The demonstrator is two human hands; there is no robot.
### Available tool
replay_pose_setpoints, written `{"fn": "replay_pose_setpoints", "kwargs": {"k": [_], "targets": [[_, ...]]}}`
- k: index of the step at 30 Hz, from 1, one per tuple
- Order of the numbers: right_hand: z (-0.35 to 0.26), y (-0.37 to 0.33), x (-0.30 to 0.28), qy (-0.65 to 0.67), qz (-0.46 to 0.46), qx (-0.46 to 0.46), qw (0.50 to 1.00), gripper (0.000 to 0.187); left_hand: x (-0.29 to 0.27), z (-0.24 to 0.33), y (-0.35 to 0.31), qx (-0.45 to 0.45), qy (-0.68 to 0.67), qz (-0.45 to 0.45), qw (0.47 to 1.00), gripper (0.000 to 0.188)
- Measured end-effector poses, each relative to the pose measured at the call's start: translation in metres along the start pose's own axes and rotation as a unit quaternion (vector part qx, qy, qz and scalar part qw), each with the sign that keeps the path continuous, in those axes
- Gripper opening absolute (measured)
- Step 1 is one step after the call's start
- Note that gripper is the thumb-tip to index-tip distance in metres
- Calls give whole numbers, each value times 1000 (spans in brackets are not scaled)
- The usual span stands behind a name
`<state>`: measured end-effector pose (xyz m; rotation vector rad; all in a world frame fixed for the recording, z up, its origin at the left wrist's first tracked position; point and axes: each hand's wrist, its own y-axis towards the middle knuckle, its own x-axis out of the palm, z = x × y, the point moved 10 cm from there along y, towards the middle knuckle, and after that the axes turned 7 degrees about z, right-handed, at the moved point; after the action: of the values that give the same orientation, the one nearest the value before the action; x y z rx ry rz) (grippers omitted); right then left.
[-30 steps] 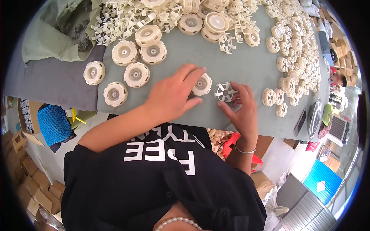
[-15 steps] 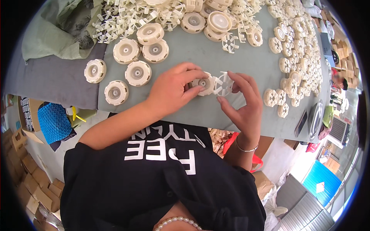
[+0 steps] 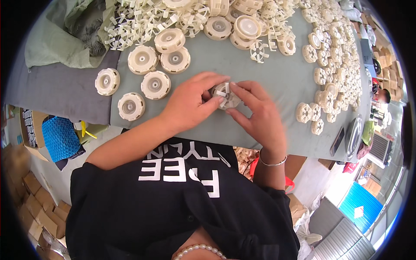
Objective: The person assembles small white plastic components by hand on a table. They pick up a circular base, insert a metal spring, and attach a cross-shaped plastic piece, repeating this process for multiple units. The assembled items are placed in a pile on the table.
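My left hand (image 3: 190,105) grips a round cream plastic housing (image 3: 232,102) just above the grey-green table. Against its face lies a white pronged plastic ring (image 3: 222,93), which the thumb and fingers of my right hand (image 3: 259,112) pinch at the right side. The fingers partly cover both pieces, so how deep the ring sits cannot be seen. Left of my hands lie several loose round housings (image 3: 155,85) with coil springs visible in some of their centres. A single pronged ring (image 3: 259,51) rests beyond my right hand.
Pronged rings (image 3: 147,24) and more housings (image 3: 217,28) are heaped at the far side. Many round pieces with pronged faces (image 3: 320,74) cover the right. A sack of springs (image 3: 47,43) lies far left. A phone (image 3: 337,141) and an oval clear-lidded object (image 3: 354,136) lie near the right edge.
My right hand has moved left, bringing the pronged ring from beside the housing onto its face. My left hand has stayed about in place around the housing.
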<state>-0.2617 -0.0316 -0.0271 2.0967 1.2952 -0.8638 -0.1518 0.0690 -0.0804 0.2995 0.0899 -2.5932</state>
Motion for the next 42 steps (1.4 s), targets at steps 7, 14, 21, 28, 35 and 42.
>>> {"fn": "replay_pose_setpoints", "kwargs": {"k": [7,14,21,28,35,42], "targets": [[-1,-8,-1,-24,16,8,1000,56,-5,1,-1,-10,-18,15,1000,58],[70,12,-122,-301,251,34,919,58,-11,31,-7,63,89,30,994,51],[19,131,-37,-187,234,-148,943,40,-5,52,8,124,143,31,981,41],[35,63,-8,40,66,36,996,27,-96,49,-18,60,212,152,964,28],[38,74,-51,-194,258,-58,945,34,-23,77,45,216,327,99,915,38],[98,13,-53,100,203,171,959,36,-2,68,117,202,466,62,859,38]]}}
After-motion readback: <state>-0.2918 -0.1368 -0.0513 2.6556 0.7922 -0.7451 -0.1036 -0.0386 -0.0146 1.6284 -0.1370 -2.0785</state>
